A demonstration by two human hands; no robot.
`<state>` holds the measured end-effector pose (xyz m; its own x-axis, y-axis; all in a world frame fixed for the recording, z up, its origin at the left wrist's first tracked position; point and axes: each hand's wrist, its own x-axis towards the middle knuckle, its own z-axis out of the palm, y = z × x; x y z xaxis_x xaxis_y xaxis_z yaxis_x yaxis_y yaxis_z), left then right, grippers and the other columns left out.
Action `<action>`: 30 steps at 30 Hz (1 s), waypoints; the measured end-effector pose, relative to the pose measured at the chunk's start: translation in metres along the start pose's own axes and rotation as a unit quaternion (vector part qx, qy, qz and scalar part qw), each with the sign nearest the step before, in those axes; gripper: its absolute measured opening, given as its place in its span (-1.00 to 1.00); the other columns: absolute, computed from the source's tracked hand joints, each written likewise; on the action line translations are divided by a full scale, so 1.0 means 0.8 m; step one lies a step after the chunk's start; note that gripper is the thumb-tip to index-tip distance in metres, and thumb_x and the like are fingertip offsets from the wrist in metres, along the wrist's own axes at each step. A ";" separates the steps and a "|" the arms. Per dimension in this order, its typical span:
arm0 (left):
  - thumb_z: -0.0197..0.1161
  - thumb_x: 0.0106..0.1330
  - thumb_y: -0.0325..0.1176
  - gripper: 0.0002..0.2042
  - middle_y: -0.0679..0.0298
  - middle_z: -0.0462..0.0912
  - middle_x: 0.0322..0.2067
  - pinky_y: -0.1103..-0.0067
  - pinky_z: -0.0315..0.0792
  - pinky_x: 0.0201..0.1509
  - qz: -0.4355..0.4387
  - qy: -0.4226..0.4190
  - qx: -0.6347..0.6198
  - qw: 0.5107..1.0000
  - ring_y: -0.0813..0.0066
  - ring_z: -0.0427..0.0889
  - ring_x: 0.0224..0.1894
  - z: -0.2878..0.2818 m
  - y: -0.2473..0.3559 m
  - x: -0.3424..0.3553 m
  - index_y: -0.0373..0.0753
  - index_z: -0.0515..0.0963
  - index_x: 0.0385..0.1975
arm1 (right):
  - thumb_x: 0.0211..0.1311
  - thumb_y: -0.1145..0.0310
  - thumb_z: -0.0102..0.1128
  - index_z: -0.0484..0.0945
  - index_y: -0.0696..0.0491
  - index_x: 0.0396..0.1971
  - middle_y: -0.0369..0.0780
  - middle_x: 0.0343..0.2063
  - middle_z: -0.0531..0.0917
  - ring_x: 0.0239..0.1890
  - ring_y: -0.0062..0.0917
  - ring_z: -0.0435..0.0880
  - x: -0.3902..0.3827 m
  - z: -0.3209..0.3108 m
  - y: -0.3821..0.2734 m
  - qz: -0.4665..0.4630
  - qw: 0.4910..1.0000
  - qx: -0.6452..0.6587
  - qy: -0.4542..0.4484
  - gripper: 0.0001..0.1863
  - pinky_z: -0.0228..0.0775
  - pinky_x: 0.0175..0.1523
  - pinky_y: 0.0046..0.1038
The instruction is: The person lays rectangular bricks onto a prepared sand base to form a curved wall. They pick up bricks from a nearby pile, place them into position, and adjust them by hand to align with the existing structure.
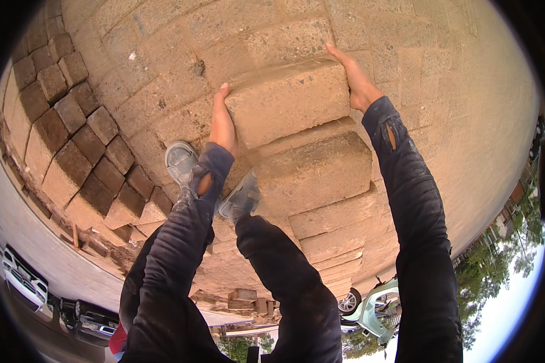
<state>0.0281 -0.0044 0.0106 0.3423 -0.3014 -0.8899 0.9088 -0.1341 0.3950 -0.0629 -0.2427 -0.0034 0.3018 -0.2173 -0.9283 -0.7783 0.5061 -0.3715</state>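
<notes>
A large tan stone block [287, 100] lies on top of a stepped stack of similar blocks [315, 172]. My left hand [223, 118] is pressed flat against the block's left end, and my right hand [356, 78] is pressed against its right end, so the block is clamped between them. Both arms are in dark torn sleeves. My feet in grey sandals [180, 160] stand on the stone paving just left of the stack, below my left hand.
A wall of stacked stone blocks [72, 121] runs along the left. The ground is paved with the same stone [163, 54]. At the lower rim are a white car [21, 275], a pale green scooter [375, 302], loose blocks [242, 299] and trees.
</notes>
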 end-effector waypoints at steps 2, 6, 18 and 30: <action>-0.03 0.36 0.23 -0.25 0.00 0.35 0.26 0.45 0.20 0.35 0.024 -0.011 0.019 0.999 0.24 0.37 0.28 0.017 0.002 0.008 -0.33 0.26 0.32 | 0.22 -0.28 0.05 0.10 0.08 0.40 0.07 0.29 0.28 0.33 -0.13 0.30 -0.001 -0.022 0.001 -0.005 0.998 0.056 0.006 -0.07 0.23 0.31 -0.11; -0.22 0.31 0.39 -0.06 -0.06 0.08 0.43 0.45 -0.09 0.48 -0.015 -0.060 0.113 0.992 0.12 0.08 0.46 -0.001 -0.022 0.040 -0.40 0.10 0.41 | 0.29 -0.07 0.01 0.45 0.08 0.07 -0.06 -0.07 0.59 -0.04 -0.33 0.60 0.004 -0.019 -0.012 -0.007 0.992 0.042 0.119 -0.44 0.43 0.08 -0.28; 0.04 0.31 0.27 -0.27 -0.08 0.55 0.10 0.35 0.31 0.27 0.102 -0.063 0.404 0.907 0.09 0.48 0.21 -0.102 -0.028 -0.183 -0.36 0.49 0.14 | 0.34 0.10 0.14 0.51 0.26 0.10 0.03 0.02 0.61 0.08 -0.21 0.58 -0.141 0.149 0.014 -0.420 0.796 -0.375 0.224 -0.46 0.30 0.22 -0.27; 0.30 0.17 0.09 -0.50 -0.03 0.69 -0.14 0.34 0.47 0.08 -0.115 0.288 0.315 0.897 0.11 0.65 -0.01 -0.491 -0.278 -0.399 -0.28 0.67 -0.17 | 0.17 0.24 0.29 0.62 0.20 -0.09 -0.02 -0.31 0.73 -0.26 -0.27 0.73 -0.276 0.292 0.184 -0.235 0.831 -0.484 -0.145 -0.61 0.51 -0.11 -0.33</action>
<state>-0.1901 0.4923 0.1175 0.3942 0.3168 -0.8627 0.7185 -0.6915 0.0745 -0.1152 0.0747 0.1432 0.7076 0.0807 -0.7020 -0.5733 -0.5153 -0.6370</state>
